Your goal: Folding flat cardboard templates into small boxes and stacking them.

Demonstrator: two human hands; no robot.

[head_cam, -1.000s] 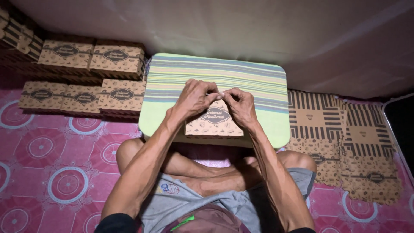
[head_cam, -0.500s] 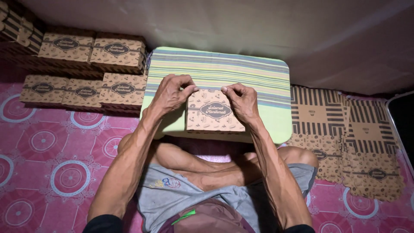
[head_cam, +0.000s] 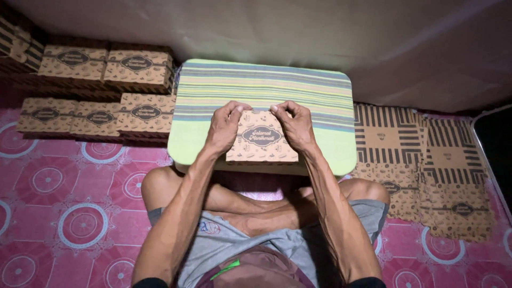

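A: Which package sits at the centre?

B: A brown cardboard box, squarish, with a dark oval label on its lid.

A: And around it?

B: At ten o'clock, stacked closed boxes of the same brown with dark ovals. At three o'clock, flat unfolded box blanks, brown with dark stripes, overlapping one another.

A: Any screens or signs?

B: None.

Box sits on the lap table; folded boxes stacked left of it; flat sheets lie right.
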